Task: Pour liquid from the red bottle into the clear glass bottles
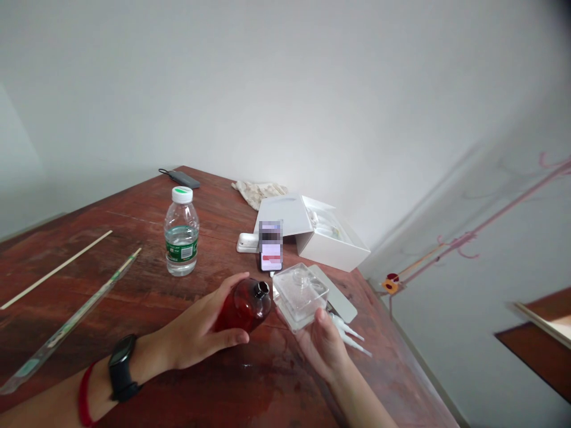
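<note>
My left hand (200, 333) is wrapped round a dark red-brown see-through bottle (247, 306), whose uncapped neck tilts toward the right. A clear square plastic box (300, 296) with a round raised part on top sits in my right hand (325, 345), thumb along its near edge and fingers beneath. The bottle's mouth is close to the box's left side, with a small gap between them. Whether the box contains anything is hard to make out. Just behind the two stands a phone (270, 249) with a lit screen.
A water bottle (181, 235) with a white cap stands left of the phone. Behind are an open white box (332, 241), a crumpled cloth (259, 191) and a grey device (185, 178). White pointed nozzles (350, 333) lie at right. A thin stick (57, 268) and wrapped chopsticks (89, 306) lie left.
</note>
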`<state>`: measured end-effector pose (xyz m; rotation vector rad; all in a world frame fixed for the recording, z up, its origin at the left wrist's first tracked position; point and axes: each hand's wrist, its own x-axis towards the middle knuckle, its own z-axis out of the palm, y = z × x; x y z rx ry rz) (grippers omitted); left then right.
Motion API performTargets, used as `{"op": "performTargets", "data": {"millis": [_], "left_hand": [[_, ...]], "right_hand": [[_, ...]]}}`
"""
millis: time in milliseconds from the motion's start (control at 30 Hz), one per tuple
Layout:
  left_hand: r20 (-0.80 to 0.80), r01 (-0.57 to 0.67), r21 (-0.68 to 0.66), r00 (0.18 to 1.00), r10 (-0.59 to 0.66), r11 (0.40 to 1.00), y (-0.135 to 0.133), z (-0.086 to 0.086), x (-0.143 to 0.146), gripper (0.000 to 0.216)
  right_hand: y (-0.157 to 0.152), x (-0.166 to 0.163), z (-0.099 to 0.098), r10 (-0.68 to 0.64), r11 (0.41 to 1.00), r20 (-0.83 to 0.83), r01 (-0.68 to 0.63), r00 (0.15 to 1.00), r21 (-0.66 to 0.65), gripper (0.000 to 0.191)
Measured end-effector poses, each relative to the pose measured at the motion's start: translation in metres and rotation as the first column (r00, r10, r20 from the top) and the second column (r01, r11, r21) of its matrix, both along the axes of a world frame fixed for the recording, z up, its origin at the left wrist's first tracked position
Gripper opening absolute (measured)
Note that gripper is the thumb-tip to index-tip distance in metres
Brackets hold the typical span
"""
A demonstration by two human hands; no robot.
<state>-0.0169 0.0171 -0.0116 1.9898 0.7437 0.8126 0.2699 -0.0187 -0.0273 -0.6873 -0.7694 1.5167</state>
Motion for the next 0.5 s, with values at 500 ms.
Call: {"op": "performTargets", "data": {"millis": [500], "left_hand": [[-0.032, -0.022, -0.002, 0.999, 0.021, 1.000, -0.0039, 0.0018, -0.0003, 0.087]], "right_hand": [[-0.0012, -0.0002, 0.0011, 0.000, 1.000, 0.011, 0.000, 1.000, -0.019, 0.080]]}}
